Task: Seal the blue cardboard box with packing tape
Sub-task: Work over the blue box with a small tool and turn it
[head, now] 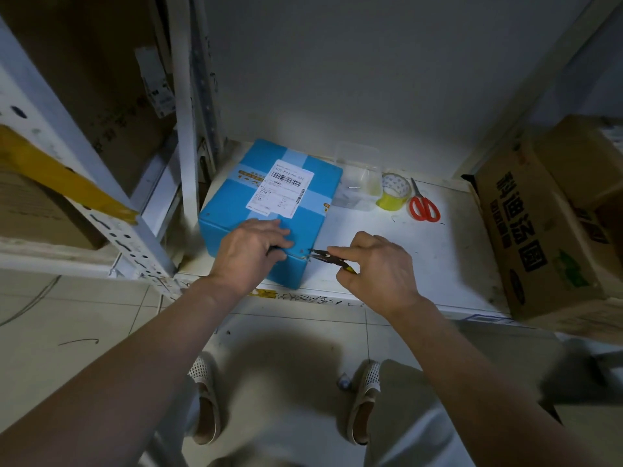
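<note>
blue cardboard box [269, 210] at the left end of the white shelf [421, 251], both hands at its near edge.

we note pale tape and a white barcode label [288, 192] on the box top. our left hand [253, 251] rests curled on its near edge; our right hand [377, 264] grips small dark pliers with yellow handles [328, 257], tips at the box corner. beyond lie a clear plastic tub [359, 183], a yellow tape roll [395, 191] and red-handled scissors [424, 205].

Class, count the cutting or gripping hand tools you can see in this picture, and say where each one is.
2. The red-handled scissors lie on the white shelf, right of the tape roll. The pliers are in the right hand at the blue box. Others may be hidden.
</note>
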`<state>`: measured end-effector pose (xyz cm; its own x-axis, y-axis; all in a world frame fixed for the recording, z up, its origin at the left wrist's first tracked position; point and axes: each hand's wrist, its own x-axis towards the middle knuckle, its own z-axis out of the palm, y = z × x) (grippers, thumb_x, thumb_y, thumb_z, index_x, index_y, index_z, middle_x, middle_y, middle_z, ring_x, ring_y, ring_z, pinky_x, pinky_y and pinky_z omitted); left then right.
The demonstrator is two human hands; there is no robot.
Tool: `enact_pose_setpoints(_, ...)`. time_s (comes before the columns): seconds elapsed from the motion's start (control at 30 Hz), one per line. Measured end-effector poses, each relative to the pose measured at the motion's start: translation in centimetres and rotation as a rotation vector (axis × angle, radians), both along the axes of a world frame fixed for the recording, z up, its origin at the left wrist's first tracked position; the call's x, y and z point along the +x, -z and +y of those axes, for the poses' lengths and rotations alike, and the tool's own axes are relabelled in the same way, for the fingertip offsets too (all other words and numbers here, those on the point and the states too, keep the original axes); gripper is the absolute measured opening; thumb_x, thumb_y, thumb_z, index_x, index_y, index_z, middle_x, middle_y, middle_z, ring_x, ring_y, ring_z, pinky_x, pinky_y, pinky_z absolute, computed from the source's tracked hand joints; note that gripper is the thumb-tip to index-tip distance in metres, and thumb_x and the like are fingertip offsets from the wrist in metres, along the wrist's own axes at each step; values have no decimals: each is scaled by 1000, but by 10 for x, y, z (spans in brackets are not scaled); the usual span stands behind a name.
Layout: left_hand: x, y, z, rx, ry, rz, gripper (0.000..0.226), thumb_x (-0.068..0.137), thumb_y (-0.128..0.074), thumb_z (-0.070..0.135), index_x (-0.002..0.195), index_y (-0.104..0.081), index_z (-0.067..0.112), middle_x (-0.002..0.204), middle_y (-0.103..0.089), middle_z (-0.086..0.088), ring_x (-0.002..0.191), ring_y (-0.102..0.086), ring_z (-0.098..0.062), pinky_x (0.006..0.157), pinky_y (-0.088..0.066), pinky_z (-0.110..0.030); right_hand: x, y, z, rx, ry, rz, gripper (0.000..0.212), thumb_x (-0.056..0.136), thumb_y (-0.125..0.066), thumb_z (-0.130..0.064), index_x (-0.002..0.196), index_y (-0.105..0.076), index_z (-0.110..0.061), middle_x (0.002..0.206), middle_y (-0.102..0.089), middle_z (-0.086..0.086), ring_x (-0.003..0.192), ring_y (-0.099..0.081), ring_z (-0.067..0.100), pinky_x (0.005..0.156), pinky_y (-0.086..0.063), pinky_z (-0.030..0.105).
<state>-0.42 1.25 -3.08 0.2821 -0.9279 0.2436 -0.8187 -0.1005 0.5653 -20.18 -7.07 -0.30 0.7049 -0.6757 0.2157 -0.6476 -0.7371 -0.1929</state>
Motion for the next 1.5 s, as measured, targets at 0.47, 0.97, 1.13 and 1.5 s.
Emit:
enact_pose_setpoints(0.47, -6, -7, -1, 55, -75, 82, 17, 74, -76, 7, 89, -76, 13, 111, -69, 1, 116, -55, -15, 102, -36, -24, 19, -31, -5, 162, -13, 281, 38, 92, -52, -35, 129, -54, -41, 106, -57, -3, 100, -51, 16, 78, -45, 29)
enact_pose_setpoints(0.97, -10, -4, -1, 22, -97, 110, 17, 73, -76, 3, 88, -76, 11, 107, -71, -1, 114, -57, -15, 102, -38, -26, 14, -10, 5, 216, 31, 118, 35, 87, -58, -27, 122, -62, -33, 102, -63, -3, 94, -58, 18, 78, -49, 32)
enact_pose_setpoints(1.13, -9, -3, 0, 14, -97, 135, 18, 72, -76, 3, 87, -76, 11, 106, -71, -2, 114, -57, -15, 104, -41, -32, 13, 3, 15, 359, 162, -48, 35, 84, -62, -26, 119, -65, -32, 101, -67, -6, 91, -59, 15, 80, -50, 31)
enact_pose_setpoints(1.5, -8, -4, -1, 26, -98, 169, 19, 71, -77, 3, 88, -76, 12, 107, -71, 0, 114, -57, -13, 104, -41, -33, 15, 26, 24, -11, 137, -257, 30, 60, -66, -20, 88, -77, -23, 66, -66, -4, 55, -60, 21, 43, -50, 26)
